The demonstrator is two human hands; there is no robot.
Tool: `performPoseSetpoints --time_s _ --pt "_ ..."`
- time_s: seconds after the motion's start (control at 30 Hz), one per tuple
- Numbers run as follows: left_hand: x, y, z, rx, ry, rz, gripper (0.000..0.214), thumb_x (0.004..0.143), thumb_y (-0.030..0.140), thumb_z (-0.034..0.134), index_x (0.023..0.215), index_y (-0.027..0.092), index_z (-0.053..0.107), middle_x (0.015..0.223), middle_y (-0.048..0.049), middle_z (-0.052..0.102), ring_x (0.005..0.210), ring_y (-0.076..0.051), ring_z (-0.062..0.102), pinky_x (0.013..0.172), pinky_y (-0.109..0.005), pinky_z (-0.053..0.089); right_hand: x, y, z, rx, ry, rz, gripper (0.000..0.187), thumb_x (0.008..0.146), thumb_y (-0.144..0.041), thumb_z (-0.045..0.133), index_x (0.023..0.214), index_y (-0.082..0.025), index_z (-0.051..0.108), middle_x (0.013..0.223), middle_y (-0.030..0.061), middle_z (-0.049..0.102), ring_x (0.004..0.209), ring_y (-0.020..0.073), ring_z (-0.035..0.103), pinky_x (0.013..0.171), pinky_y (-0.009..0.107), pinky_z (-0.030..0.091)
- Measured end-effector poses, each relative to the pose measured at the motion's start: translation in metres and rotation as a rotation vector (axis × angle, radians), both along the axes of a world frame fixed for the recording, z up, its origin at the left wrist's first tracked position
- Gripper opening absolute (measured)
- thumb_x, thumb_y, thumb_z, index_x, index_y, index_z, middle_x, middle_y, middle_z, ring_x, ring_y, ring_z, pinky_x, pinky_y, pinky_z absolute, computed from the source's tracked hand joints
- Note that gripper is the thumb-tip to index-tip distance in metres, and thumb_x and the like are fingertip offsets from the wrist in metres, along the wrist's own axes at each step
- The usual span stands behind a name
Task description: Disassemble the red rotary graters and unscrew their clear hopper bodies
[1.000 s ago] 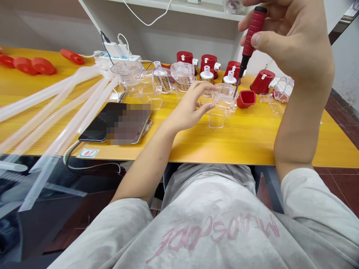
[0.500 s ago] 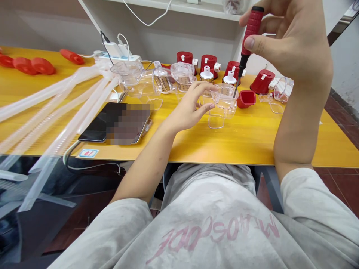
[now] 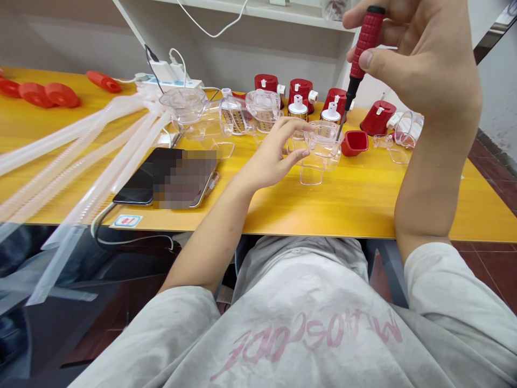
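My right hand [image 3: 416,59] is raised at the upper right, its fingers closed round the red ribbed handle of a screwdriver [image 3: 367,40]. The black-collared shaft slants down, and its tip meets the right side of a clear plastic housing [image 3: 323,145]. Against the left side of that housing rests my left hand [image 3: 280,153], thumb and fingers round its edge, holding it on the table. Just right of the housing stands a small red cup [image 3: 355,143]. Behind it are two metal cylinders with white nozzle tops [image 3: 331,113].
Several red caps [image 3: 301,91] line the back of the yellow table [image 3: 355,205]. More clear housings [image 3: 189,108] stand left of my left hand. A dark phone [image 3: 147,175], translucent tubes [image 3: 97,156], red-orange pieces [image 3: 60,94] and a power strip [image 3: 181,83] lie further left.
My right hand and the screwdriver handle have shifted slightly right, while the tip stays at the housing. My left hand and the housing have not visibly moved.
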State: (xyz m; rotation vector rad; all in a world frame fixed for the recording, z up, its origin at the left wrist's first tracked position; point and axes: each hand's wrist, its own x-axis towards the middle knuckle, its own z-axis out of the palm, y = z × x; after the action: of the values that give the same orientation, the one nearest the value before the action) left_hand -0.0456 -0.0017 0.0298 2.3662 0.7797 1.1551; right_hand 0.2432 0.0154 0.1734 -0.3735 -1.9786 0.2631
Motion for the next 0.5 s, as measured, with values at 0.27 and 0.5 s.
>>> performPoseSetpoints --time_s 0.27,0.5 --pt "0.000 0.001 -0.001 0.007 0.015 0.014 0.071 0.112 0.086 0.059 0.160 0.034 0.069 0.169 -0.0163 0.065 0.161 -0.039 0.061 0.126 -0.057 0.065 -0.001 -0.003 0.002 -0.021 -0.021 -0.051 0.071 0.074 -0.030 0.060 0.145 -0.019 0.061 0.120 -0.0027 0.079 0.127 0.0173 0.082 0.094 0.030 0.076" --pt "0.000 -0.001 0.001 -0.001 0.007 0.002 0.070 0.113 0.084 0.060 0.159 0.033 0.069 0.169 -0.0172 0.065 0.161 -0.038 0.061 0.122 -0.055 0.067 -0.002 -0.015 0.009 -0.055 -0.067 -0.117 0.068 0.078 -0.021 0.068 0.147 -0.026 0.070 0.120 -0.0062 0.082 0.130 0.0149 0.082 0.093 0.023 0.074"
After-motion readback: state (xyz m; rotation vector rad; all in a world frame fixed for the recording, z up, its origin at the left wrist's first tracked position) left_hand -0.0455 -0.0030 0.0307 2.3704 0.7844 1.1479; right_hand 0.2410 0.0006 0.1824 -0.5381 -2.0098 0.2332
